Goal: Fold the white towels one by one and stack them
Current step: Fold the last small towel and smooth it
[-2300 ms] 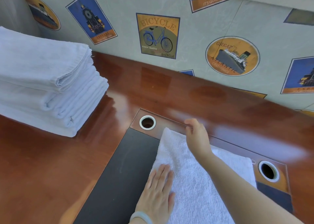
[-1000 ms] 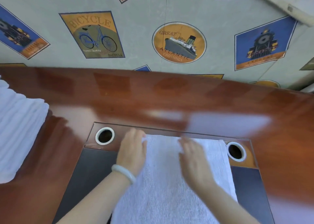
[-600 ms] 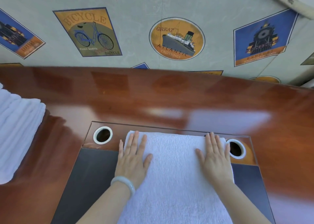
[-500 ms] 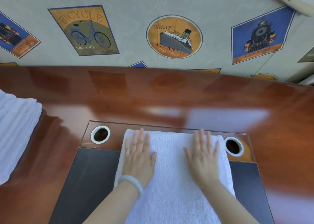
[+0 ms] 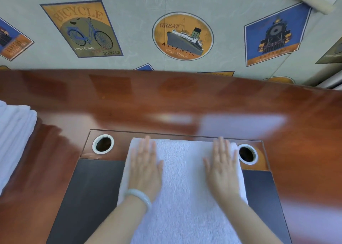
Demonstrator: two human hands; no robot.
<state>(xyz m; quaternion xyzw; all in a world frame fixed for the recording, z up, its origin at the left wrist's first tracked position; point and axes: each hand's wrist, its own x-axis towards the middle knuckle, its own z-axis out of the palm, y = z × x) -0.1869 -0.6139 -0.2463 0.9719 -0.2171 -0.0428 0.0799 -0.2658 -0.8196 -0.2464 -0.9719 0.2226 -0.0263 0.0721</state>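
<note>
- The white towel (image 5: 183, 179) is laid flat on the dark pad (image 5: 88, 197) of the desk (image 5: 166, 103)
- The left hand (image 5: 146, 169) and right hand (image 5: 222, 169) are pressed palm-down on its far end, fingers straight and together, nothing gripped
- Smoothing is judged the step in hand; a further fold, then transfer to the folded stack (image 5: 14, 132) at left, is called for

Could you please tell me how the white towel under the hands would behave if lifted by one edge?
The towel would probably flop and drape, since it is soft terry lying flat under the left hand and right hand. It seems light for its size, being thin cloth. Pushed, it might bunch up rather than slide whole on the desk.
</note>
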